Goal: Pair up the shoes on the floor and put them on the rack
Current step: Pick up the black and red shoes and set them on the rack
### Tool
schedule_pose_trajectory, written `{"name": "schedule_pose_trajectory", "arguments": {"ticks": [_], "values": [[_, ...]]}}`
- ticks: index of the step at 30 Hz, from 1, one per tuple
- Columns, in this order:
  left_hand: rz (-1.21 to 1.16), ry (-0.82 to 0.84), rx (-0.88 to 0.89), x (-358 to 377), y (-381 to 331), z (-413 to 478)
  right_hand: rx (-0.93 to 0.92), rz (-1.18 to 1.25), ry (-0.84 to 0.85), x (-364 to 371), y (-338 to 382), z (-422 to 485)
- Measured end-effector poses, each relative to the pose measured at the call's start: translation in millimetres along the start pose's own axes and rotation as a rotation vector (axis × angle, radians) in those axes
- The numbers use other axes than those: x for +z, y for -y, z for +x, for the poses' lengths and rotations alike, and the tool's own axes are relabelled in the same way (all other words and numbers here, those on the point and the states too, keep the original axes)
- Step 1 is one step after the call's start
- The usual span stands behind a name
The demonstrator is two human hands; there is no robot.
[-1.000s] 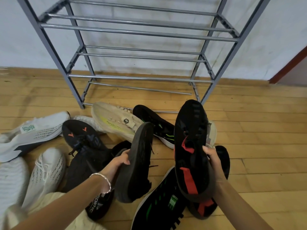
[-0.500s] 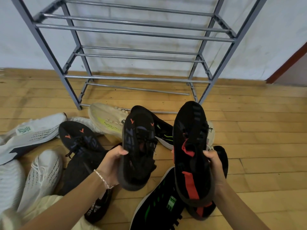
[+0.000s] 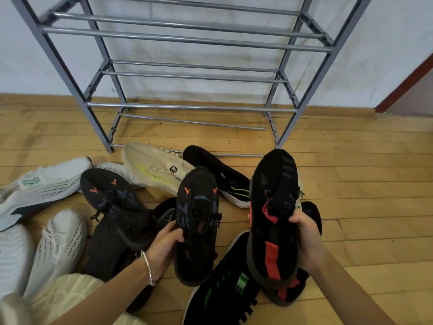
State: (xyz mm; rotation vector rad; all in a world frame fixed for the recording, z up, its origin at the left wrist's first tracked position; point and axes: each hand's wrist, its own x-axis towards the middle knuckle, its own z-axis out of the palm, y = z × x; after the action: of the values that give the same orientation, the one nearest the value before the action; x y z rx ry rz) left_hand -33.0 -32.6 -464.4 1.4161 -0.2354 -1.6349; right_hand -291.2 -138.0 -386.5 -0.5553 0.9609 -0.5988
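A single head-worn wide-angle view looks forward and steeply down, close over both raised hands and the shoes strewn on the wooden floor (image 3: 351, 184). The metal shoe rack (image 3: 187, 41) against the white wall (image 3: 375, 55) stands just beyond, bowed by the lens.

black shoe (image 3: 196, 221) with orange arrows, black shoe (image 3: 273, 219) with red patches, grey rack (image 3: 187, 41)
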Motion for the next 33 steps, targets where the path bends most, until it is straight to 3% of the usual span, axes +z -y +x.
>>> {"name": "schedule_pose_trajectory", "arguments": {"ticks": [7, 10, 14, 17, 21, 22, 24, 25, 27, 29, 31, 33], "values": [[0.319, -0.067, -0.071, 1.5, 0.8, 4.2, 0.064, 0.005, -0.124, -0.4, -4.8, -3.0], [0.484, -0.135, -0.009, 1.3, -1.8, 9.4, 0.044, 0.0, -0.101, 0.6, -5.2, -4.5], [0.701, -0.073, -0.026, -3.9, 17.4, 10.4, 0.042, 0.02, -0.068, 3.8, -5.8, -6.4], [0.864, -0.107, 0.085, -7.4, 36.8, 14.6, 0.033, 0.029, -0.061, 7.5, -8.0, -5.8], [1.354, -0.137, 0.419, -5.2, 43.2, 3.5, 0.061, 0.05, -0.096, 10.2, -15.2, -3.6], [1.336, -0.165, 0.527, -3.0, 38.9, 0.5, 0.072, 0.048, -0.101, 10.9, -17.0, -3.4], [1.041, -0.214, 0.64, 11.2, 19.0, -7.7, 0.091, 0.049, -0.111, 12.3, -19.9, -3.7], [0.812, -0.184, 0.572, 22.2, 5.1, -12.2, 0.103, 0.052, -0.115, 14.3, -21.2, -3.4], [0.394, 0.023, 0.22, 53.3, -12.7, -18.2, 0.127, 0.052, -0.106, 17.4, -24.2, -2.8], [0.238, 0.256, -0.068, 80.5, -12.0, -22.7, 0.133, 0.049, -0.059, 22.4, -26.3, -2.0], [0.181, 0.332, -0.084, 96.0, -1.6, -20.4, 0.143, 0.02, -0.044, 24.2, -27.3, -1.7], [0.217, 0.28, -0.014, 101.7, 0.9, -19.7, 0.139, -0.014, -0.05, 20.5, -25.3, 0.4]]}}
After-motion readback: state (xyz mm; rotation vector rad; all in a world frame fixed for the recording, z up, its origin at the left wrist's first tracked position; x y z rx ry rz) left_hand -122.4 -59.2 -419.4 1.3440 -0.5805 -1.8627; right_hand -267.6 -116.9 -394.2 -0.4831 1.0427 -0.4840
